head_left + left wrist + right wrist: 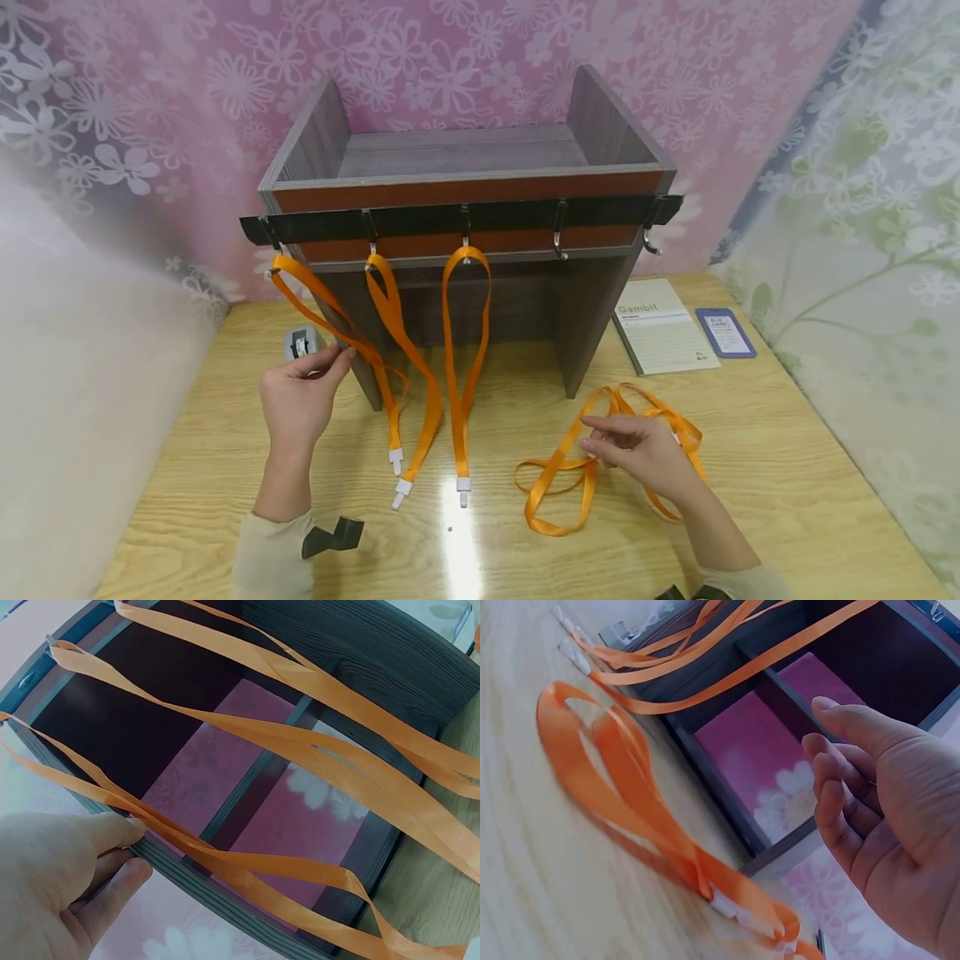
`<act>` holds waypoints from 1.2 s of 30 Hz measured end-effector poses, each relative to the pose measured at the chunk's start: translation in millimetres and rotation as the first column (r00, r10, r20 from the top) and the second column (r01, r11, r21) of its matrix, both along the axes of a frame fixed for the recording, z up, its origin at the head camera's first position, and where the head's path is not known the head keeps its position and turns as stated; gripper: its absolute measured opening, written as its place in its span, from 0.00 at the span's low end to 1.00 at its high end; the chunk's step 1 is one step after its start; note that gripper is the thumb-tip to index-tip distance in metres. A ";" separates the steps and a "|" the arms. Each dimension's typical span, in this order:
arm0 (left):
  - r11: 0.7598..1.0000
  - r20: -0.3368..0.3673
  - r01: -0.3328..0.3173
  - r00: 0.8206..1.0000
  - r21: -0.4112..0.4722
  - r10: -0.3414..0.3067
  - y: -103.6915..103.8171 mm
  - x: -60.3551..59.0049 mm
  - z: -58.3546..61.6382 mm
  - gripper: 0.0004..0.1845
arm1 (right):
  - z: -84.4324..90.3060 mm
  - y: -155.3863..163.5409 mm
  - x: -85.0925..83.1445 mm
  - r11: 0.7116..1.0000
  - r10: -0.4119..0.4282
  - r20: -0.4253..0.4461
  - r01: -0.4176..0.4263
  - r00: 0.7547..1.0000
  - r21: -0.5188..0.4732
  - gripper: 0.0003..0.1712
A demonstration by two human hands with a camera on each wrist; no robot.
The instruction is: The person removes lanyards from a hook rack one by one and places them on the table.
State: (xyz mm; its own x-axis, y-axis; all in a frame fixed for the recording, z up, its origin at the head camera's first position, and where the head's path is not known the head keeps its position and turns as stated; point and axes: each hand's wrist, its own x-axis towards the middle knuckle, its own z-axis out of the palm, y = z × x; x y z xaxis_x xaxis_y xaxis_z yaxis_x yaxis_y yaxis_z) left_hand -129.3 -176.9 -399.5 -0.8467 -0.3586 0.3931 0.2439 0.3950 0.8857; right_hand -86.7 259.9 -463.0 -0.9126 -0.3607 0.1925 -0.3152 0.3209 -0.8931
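Three orange lanyards hang from hooks at the left and middle of the stand. My left hand point(303, 400) is at the leftmost lanyard point(318, 292), with its fingertips pinching the strap partway down. The middle-left lanyard point(408, 333) and the middle lanyard point(448, 358) hang with white clips at their lower ends. My right hand point(645, 454) holds nothing, its fingers loosely bent over more orange lanyards point(551, 483) that lie in loops on the table. In the right wrist view, the thumb and fingers point(829, 776) are apart.
A grey wooden stand point(465, 179) carries a black strip point(420, 219) with several hooks; the two right hooks point(558, 246) bear nothing. A notepad point(663, 329) and a blue card holder point(725, 333) lie at the right. A small grey object point(302, 342) sits behind my left hand.
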 end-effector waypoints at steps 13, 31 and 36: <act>1.000 -0.012 -0.001 1.000 -0.015 0.001 1.8 -4.5 0.7 0.09 | 17.4 -12.5 -12.1 0.998 0.032 -0.070 -0.035 0.997 -0.044 0.18; 1.000 -0.003 0.010 1.000 -0.018 -0.010 1.3 -5.5 2.2 0.09 | 28.2 -35.9 -22.0 0.988 -0.002 -0.133 -0.019 0.991 -0.156 0.19; 0.997 -0.005 -0.008 1.000 -0.076 0.007 -1.1 -0.2 2.4 0.08 | 29.4 -46.4 -20.7 0.985 -0.012 -0.141 -0.013 0.990 -0.175 0.19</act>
